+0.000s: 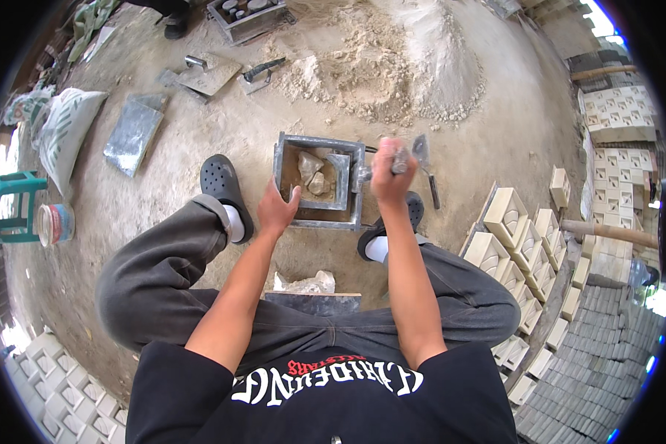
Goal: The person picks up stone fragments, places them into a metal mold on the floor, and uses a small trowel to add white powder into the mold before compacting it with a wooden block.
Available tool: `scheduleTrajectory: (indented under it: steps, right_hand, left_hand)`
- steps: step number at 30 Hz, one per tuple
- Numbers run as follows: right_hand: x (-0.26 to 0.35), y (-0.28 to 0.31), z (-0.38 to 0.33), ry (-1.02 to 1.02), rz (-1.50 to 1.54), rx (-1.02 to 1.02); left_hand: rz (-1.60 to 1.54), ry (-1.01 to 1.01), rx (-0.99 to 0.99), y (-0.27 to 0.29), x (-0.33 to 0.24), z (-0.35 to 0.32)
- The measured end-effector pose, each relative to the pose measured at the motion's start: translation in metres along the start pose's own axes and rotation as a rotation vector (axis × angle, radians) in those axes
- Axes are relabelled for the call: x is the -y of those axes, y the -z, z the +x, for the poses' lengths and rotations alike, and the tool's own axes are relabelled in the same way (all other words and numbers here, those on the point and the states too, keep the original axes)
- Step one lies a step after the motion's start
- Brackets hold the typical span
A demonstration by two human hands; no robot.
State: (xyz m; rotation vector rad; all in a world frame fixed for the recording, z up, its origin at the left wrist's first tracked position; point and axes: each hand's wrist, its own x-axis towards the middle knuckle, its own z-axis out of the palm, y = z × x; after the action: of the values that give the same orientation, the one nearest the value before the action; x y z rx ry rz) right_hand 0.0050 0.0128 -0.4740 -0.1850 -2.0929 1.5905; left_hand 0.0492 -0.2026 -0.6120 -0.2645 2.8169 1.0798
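Observation:
A square metal mould (318, 223) with dark grey walls stands on the ground between my feet. Within it sits a smaller angled metal piece (343, 177) beside pale lumps (314, 174). My left hand (275, 211) grips the mould's left wall near its front corner, thumb inside the rim. Just past the right wall, my right hand (389, 174) is closed round a grey, speckled thing, blurred, whose kind I cannot make out. To the right of that hand lies a small trowel (422, 152) with a dark handle (434, 192).
A heap of pale powder (436, 66) lies ahead. Flat trowels (211, 74), a metal plate (135, 129), a sack (70, 133), a teal stool (18, 207) and a bucket (55, 224) are at left. Cast blocks (507, 214) stand at right. Crumpled plastic (307, 283) lies near my lap.

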Motion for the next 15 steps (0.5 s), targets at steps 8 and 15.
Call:
scheduleTrajectory:
  steps: [8, 15]
  right_hand:
    - [0.017, -0.01, 0.02, 0.035, -0.118, 0.092]
    - [0.019, 0.002, 0.02, -0.142, 0.079, 0.08]
  left_hand:
    - [0.017, 0.012, -0.009, -0.002, 0.001, 0.001]
    - [0.001, 0.011, -0.005, 0.002, 0.003, 0.0]
